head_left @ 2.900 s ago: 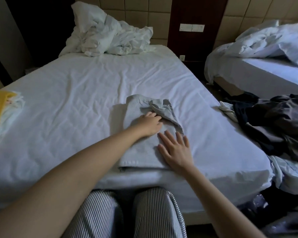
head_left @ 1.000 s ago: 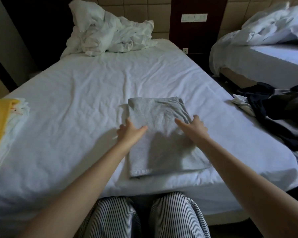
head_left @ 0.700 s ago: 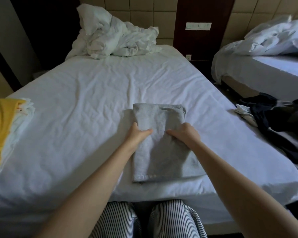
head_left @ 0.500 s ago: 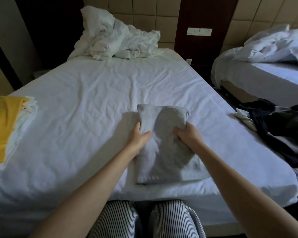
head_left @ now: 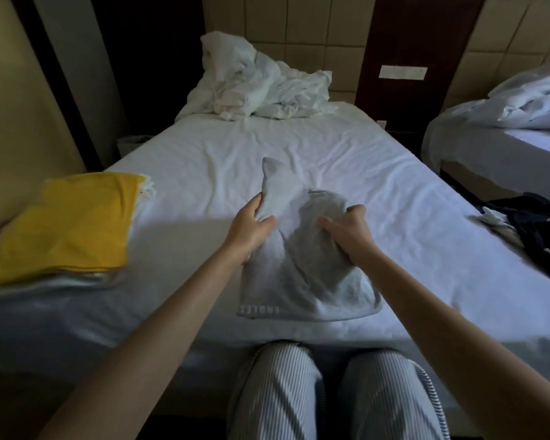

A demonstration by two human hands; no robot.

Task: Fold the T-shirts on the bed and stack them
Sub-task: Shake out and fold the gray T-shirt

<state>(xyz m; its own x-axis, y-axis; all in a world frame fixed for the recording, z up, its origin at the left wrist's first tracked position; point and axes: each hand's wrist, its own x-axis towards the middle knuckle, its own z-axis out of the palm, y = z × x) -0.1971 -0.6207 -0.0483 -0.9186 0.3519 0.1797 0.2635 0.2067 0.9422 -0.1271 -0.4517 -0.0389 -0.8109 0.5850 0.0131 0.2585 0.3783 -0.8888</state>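
Grey shirt (head_left: pixel 302 258) came up off the bed (head_left: pixel 426 242), both hands (head_left: pixel 250 228) (head_left: pixel 346 231) gripping it; yellow-topped stack (head_left: pixel 64 227) done, dark clothes (head_left: pixel 534 223) left.

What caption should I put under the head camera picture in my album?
Left hand and right hand grip a grey T-shirt on the bed, near a yellow-topped stack.

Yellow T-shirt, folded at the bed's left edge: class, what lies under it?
Beneath the yellow T-shirt, white folded cloth shows at the edges; how many pieces is covered.
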